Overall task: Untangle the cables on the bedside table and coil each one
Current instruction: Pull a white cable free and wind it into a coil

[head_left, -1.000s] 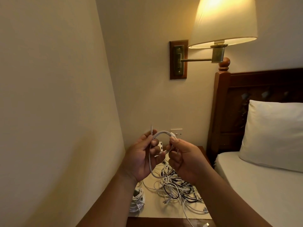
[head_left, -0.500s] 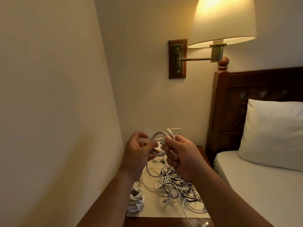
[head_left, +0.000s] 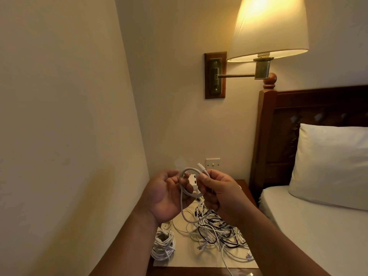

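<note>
The right hand [head_left: 221,194] pinches a white cable [head_left: 184,204] between thumb and forefinger, one plug poking up past the fingertips; the left hand [head_left: 165,196] is half open, palm up, fingers curled loosely round the same cable's small loop; below the loop one strand sags toward the table [head_left: 244,184]; both hands hover above it; on its pale mat [head_left: 179,262] lie one finished white coil [head_left: 163,246] at the left and one tangle [head_left: 217,230] of white and black cables at the right, their number impossible to count; one lit lamp [head_left: 268,28] hangs on the wall; one pillow [head_left: 330,166] rests on the bed to the right.
</note>
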